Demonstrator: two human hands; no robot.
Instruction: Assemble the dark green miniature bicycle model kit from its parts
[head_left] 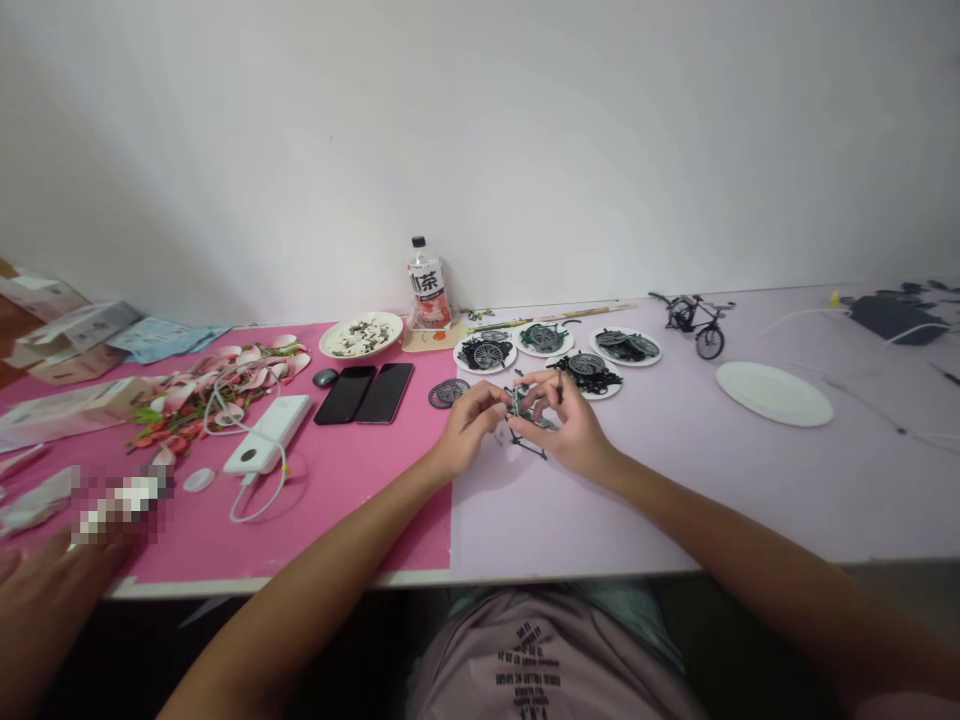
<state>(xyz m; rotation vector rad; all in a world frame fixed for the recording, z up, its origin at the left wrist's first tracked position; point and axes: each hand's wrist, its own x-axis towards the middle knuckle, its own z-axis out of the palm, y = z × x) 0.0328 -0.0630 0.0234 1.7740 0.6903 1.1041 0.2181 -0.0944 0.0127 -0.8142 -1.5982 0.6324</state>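
My left hand [472, 428] and my right hand [564, 420] meet over the lilac part of the table, both closed on a small dark model bicycle part [516, 402]. Fingers cover much of it, so its exact shape is hard to make out. Just below, a thin dark piece [529, 445] shows between the hands. Loose black toy wheels [448, 392] lie left of my left hand. Beyond the hands stand plates of dark bicycle parts, among them a plate with wheels [487, 352] and a nearer plate [616, 388] close behind my right hand.
An assembled model bicycle [696, 322] stands at the back right, behind a white oval plate [774, 393]. To the left are two phones [365, 394], a white power bank [268, 436], a drink bottle [428, 285] and artificial petals [247, 375]. Another person's hand [97, 535] rests far left.
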